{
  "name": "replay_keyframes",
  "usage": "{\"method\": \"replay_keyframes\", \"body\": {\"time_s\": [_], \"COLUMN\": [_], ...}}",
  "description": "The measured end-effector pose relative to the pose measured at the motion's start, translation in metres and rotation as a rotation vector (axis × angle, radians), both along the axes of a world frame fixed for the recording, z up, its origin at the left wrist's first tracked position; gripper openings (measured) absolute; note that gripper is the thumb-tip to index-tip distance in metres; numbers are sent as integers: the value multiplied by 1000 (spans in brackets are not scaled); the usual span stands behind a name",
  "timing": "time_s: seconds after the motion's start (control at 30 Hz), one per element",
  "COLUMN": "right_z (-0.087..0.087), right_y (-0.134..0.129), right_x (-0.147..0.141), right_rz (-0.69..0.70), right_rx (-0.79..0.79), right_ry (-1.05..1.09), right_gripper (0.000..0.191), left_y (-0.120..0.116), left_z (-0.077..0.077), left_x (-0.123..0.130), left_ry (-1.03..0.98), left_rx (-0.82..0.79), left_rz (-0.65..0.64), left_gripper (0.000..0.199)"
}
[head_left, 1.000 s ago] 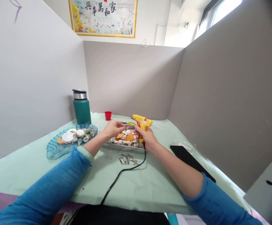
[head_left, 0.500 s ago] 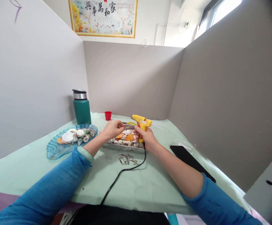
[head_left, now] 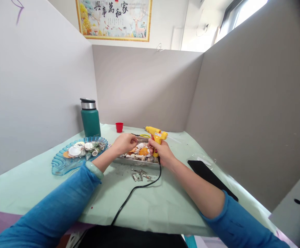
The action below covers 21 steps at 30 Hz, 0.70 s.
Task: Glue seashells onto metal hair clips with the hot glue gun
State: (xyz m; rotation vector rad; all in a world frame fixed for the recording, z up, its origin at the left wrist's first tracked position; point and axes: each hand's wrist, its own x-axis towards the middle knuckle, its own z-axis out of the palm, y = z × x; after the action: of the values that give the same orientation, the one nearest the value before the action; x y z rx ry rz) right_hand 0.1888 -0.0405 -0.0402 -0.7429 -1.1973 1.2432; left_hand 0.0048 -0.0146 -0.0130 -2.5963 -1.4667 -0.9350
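My right hand (head_left: 162,151) is wrapped round the handle of a yellow glue gun (head_left: 157,135), whose nozzle points to the left and whose black cord (head_left: 130,193) runs down over the table edge. My left hand (head_left: 126,142) is closed in a pinch above the left part of a metal tray (head_left: 139,162); what its fingertips hold, if anything, is too small to make out. White and orange shells (head_left: 144,151) fill the tray. Several small metal clips (head_left: 141,175) lie in front of it. Scissors with yellow handles (head_left: 145,136) rest behind the tray.
To the left, a blue glass dish (head_left: 62,166) holds shells, with a green bottle (head_left: 90,120) behind it. A red cup (head_left: 119,127) stands at the back. On the right lie a black flat object (head_left: 211,179) and clear plastic (head_left: 203,159). Grey panels surround the table.
My left hand has shifted very slightly downward, and more of the scissors shows behind it. The right hand and glue gun look unmoved.
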Motion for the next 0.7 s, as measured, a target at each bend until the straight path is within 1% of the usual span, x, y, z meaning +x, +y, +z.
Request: {"method": "replay_keyframes", "body": {"time_s": [0.2,0.37,0.43,0.57,0.7], "right_z": [0,-1,-1,0,0], "right_y": [0,1,1,0,-1], "right_x": [1,0,0,0,0], "right_rz": [9,8,7,9,13], "right_rx": [5,12,9,8,7], "right_ry": [2,-4,-4,-3,5], "right_gripper": [35,35,35,36,35], "left_y": [-4,-3,-2,0,-4], "left_z": [1,0,0,2,5], "left_x": [1,0,-1,-1,-1], "left_ry": [84,88,54,-123,-245], "left_rx": [25,34,24,-92,-246], "left_rz": [23,7,-13,-78,-67], "left_gripper": [16,14,13,12,13]}}
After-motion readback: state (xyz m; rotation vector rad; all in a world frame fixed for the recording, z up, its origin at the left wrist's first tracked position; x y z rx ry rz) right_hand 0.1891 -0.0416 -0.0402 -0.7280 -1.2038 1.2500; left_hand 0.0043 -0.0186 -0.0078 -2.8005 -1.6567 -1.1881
